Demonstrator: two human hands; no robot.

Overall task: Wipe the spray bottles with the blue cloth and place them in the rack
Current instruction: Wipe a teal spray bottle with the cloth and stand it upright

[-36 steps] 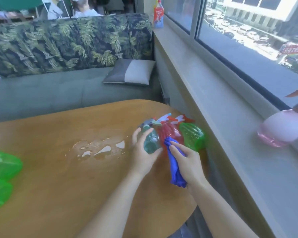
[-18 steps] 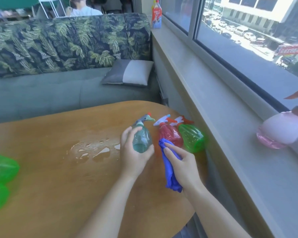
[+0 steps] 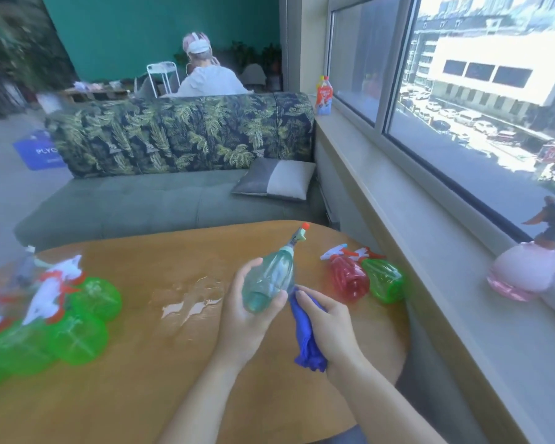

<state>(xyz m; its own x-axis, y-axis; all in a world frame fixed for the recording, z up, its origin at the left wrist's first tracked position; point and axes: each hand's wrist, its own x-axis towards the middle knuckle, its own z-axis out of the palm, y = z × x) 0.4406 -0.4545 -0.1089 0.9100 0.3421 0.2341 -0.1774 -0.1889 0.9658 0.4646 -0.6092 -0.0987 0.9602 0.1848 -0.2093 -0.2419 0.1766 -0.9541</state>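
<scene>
My left hand (image 3: 244, 318) grips a clear teal spray bottle (image 3: 269, 280) by its base, lifted above the wooden table (image 3: 161, 379), nozzle pointing away. My right hand (image 3: 330, 328) holds the bunched blue cloth (image 3: 305, 334) against the bottle's lower right side. A red spray bottle (image 3: 348, 278) and a green spray bottle (image 3: 383, 280) lie side by side on the table to the right. Several green spray bottles (image 3: 74, 322) with white and red triggers lie at the table's left edge. No rack is in view.
A puddle of water (image 3: 189, 299) spreads on the table left of my hands. A pink spray bottle (image 3: 523, 274) stands on the window sill (image 3: 430, 251) at right. A sofa (image 3: 161, 200) with a grey cushion lies beyond the table; a person sits behind it.
My left hand has lifted the teal bottle away from the red and green ones, toward me and the left. My right hand followed with the cloth. The view tilted up.
</scene>
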